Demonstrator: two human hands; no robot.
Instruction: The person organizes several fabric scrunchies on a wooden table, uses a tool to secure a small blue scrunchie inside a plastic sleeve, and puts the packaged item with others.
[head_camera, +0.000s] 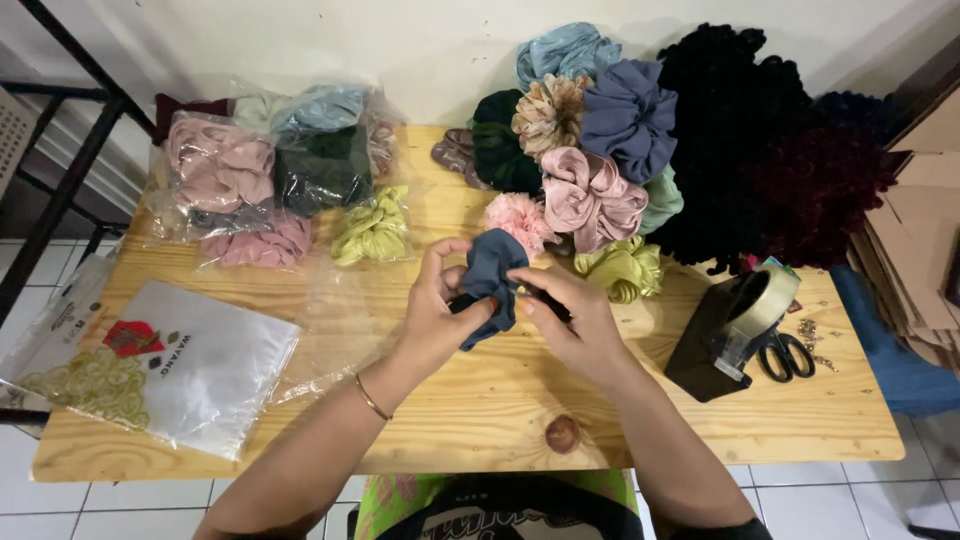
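Over the middle of a light wooden table (470, 420), both my hands hold a slate-blue fabric scrunchie (492, 270). My left hand (436, 312) pinches its left side between thumb and fingers; a thin gold bangle sits on that wrist. My right hand (568, 318) grips the right side, fingers curled over a dark part of the fabric. A clear plastic bag (335, 335) lies flat on the table just left of my hands.
A heap of loose scrunchies (590, 160) in many colours is piled at the back, with dark velvet ones (770, 150) to the right. Bagged scrunchies (260, 175) lie back left. White printed plastic bags (170, 365) sit front left. A black tape dispenser (730, 330) and scissors (785, 352) stand right.
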